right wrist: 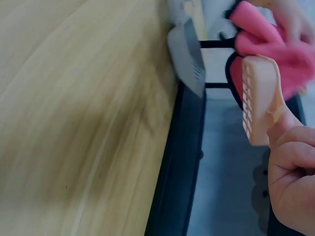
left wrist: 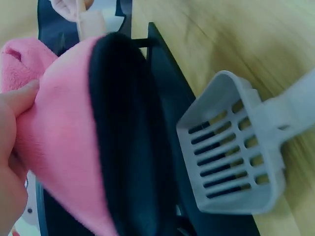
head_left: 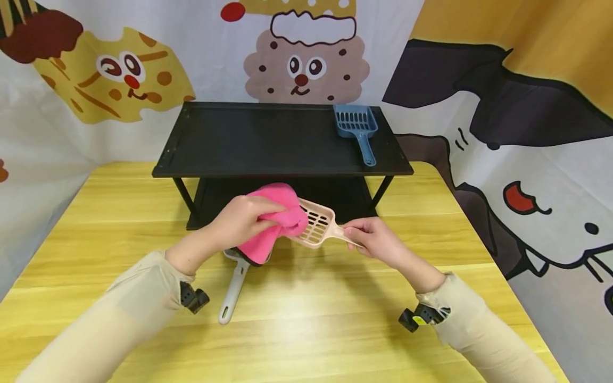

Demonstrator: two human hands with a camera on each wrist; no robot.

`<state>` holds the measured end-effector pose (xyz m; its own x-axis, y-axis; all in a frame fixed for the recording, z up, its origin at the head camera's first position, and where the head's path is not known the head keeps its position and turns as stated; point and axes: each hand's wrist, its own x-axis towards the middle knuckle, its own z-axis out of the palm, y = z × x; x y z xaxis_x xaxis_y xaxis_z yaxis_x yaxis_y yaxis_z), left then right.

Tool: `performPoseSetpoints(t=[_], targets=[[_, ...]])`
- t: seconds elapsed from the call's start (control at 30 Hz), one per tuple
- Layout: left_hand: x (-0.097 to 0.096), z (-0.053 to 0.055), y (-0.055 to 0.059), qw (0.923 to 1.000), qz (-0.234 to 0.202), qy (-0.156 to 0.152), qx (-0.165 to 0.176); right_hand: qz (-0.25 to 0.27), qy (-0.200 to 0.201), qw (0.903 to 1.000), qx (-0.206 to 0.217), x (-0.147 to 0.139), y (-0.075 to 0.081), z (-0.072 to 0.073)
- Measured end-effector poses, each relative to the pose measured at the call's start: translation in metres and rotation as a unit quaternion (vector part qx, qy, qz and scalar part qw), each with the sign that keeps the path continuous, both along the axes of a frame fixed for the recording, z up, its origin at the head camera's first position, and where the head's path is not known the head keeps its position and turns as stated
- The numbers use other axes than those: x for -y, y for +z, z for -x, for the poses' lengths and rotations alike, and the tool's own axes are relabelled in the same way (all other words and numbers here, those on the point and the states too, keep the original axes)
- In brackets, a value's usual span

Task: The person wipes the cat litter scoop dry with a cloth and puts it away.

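My left hand (head_left: 245,219) grips a pink cloth (head_left: 282,198) with a dark edge, bunched between thumb and fingers. Part of the cloth covers the far end of a pale peach slotted litter scoop (head_left: 317,222). The scoop's handle is pinched in my right hand (head_left: 375,240), its basket held up in front of the rack's lower shelf. Below the cloth, a grey litter scoop (head_left: 233,292) lies with its handle toward me on the table; its slotted basket (left wrist: 226,147) shows in the left wrist view, overlapping the dark shelf.
A black two-tier rack (head_left: 258,141) stands at the back of the wooden table (head_left: 306,330). On its top shelf, at the right, lies a blue litter scoop (head_left: 356,127). A curtain (head_left: 215,48) printed with cartoon figures hangs behind.
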<state>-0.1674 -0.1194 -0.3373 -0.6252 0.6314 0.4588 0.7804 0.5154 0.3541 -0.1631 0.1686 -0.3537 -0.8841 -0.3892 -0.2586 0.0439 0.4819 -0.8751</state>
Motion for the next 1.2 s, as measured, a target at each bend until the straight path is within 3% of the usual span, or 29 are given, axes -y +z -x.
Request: performPoseSetpoints(t=[0.2, 0.37, 0.47, 0.6, 0.83, 1.2], targets=[[-0.016, 0.014, -0.005, 0.9983, 0.054, 0.016, -0.015, -0.044, 0.023, 0.9964, -0.068, 0.017, -0.002, 0.001], [-0.017, 0.016, -0.014, 0.9975, 0.044, 0.055, -0.002, -0.093, 0.063, 0.9853, -0.128, 0.028, -0.004, -0.003], [-0.019, 0.017, -0.015, 0.9972, 0.049, 0.055, 0.013, -0.101, 0.086, 0.9785, -0.158, 0.032, -0.005, -0.005], [-0.025, 0.019, -0.013, 0.9947, 0.079, 0.051, 0.042, -0.089, 0.082, 0.9776, -0.172, 0.035, -0.003, -0.008], [-0.027, 0.024, -0.007, 0.9841, 0.142, 0.070, 0.080, -0.074, 0.091, 0.9787, -0.168, 0.034, -0.001, -0.013], [-0.006, 0.023, -0.001, 0.9805, 0.124, 0.084, 0.127, -0.071, 0.091, 0.9825, -0.146, 0.017, 0.003, -0.019]])
